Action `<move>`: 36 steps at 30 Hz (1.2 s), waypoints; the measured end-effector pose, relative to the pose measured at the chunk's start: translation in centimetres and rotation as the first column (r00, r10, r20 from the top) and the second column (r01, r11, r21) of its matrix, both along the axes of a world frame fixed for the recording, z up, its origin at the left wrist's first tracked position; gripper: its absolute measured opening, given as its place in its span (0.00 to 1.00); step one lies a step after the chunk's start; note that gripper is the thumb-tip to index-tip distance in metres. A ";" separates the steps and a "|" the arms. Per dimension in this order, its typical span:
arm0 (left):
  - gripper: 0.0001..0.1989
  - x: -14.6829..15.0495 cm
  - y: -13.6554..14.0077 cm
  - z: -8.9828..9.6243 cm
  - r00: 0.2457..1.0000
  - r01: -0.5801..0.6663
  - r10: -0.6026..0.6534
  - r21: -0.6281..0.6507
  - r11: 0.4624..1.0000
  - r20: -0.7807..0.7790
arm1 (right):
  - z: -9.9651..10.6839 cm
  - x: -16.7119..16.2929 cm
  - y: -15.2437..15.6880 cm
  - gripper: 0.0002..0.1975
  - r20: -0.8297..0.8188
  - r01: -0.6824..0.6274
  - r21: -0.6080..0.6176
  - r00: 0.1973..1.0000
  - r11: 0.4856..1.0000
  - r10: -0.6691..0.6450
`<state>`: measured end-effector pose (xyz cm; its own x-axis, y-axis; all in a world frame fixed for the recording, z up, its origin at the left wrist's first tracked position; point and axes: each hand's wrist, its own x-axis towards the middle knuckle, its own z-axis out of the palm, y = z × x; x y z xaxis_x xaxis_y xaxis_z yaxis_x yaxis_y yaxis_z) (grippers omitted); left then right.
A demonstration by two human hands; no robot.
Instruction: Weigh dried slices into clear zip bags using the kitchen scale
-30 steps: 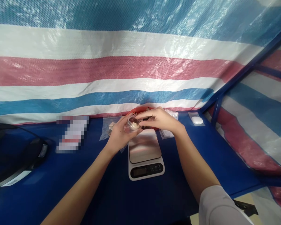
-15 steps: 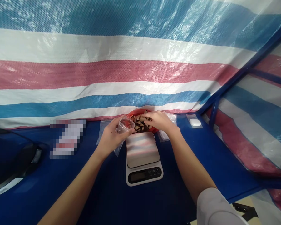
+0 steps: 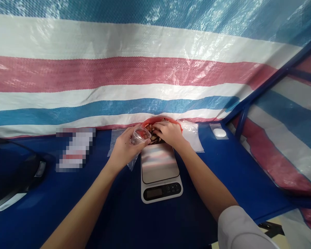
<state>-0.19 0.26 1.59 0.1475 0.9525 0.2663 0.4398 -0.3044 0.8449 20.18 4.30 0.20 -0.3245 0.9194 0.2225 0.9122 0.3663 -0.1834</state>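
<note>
My left hand (image 3: 125, 147) grips a clear plastic bag (image 3: 141, 134) with its mouth held wide, and the thin film hangs below my fingers. The bag is beside the left rim of a red basin (image 3: 155, 119), which holds brown dried slices (image 3: 157, 138). My right hand (image 3: 169, 133) reaches over the basin, its fingers curled down among the slices. Its fingertips are partly hidden, so whatever they pinch does not show. Just in front of the basin lies a white kitchen scale (image 3: 160, 166) with a shiny plate and a dark display.
Clear bags (image 3: 193, 135) lie right of the basin, and a white oval object (image 3: 219, 132) rests on a small bag farther right. A black object (image 3: 12, 173) stands at left on the blue table (image 3: 111, 214). Striped sheeting (image 3: 134, 72) rises behind.
My right hand has shifted left and deeper into the slices, showing more of the basin's right rim. My left hand keeps hold of the bag. The view has tilted down slightly.
</note>
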 end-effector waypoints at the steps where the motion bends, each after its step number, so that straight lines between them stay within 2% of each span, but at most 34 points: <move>1: 0.33 0.0 0.0 0.0 1.000 0.003 -0.003 0.004 1.000 -0.004 | 0.0 0.0 0.0 0.17 0.003 0.010 0.002 1.000 1.000 -0.010; 6: 0.33 0.1 -0.1 -0.1 1.000 0.009 -0.009 0.009 1.000 -0.012 | 0.0 -0.2 -0.1 0.16 0.030 0.045 -0.009 0.999 0.999 -0.045; 13: 0.31 0.3 -0.3 0.1 1.000 0.020 -0.019 0.018 1.000 -0.015 | -0.5 -0.6 -0.2 0.17 -0.011 -0.003 0.000 1.000 1.000 0.003; 21: 0.31 0.3 -0.3 -0.1 1.000 0.018 -0.018 0.006 1.000 0.021 | -0.2 -0.8 -0.1 0.19 -0.006 0.078 -0.008 0.997 0.997 -0.078; 25: 0.33 0.3 -0.2 -0.2 1.000 0.011 -0.011 -0.002 1.000 0.017 | -0.1 -0.2 0.3 0.17 -0.085 0.094 0.002 0.992 0.996 -0.093; 28: 0.33 0.2 -0.2 -0.2 1.000 -0.001 0.001 0.003 1.000 -0.007 | 0.0 0.4 0.6 0.13 -0.198 0.014 -0.004 0.980 1.000 -0.014; 32: 0.31 0.1 -0.1 -0.1 0.999 -0.008 0.009 0.010 1.000 -0.043 | 0.6 1.4 0.6 0.10 -0.427 -0.073 -0.035 0.903 0.997 0.051; 36: 0.31 0.1 -0.1 -0.1 0.999 0.001 0.000 0.017 1.000 -0.053 | 1.5 2.4 0.4 0.08 -0.708 -0.165 -0.074 0.704 0.983 0.065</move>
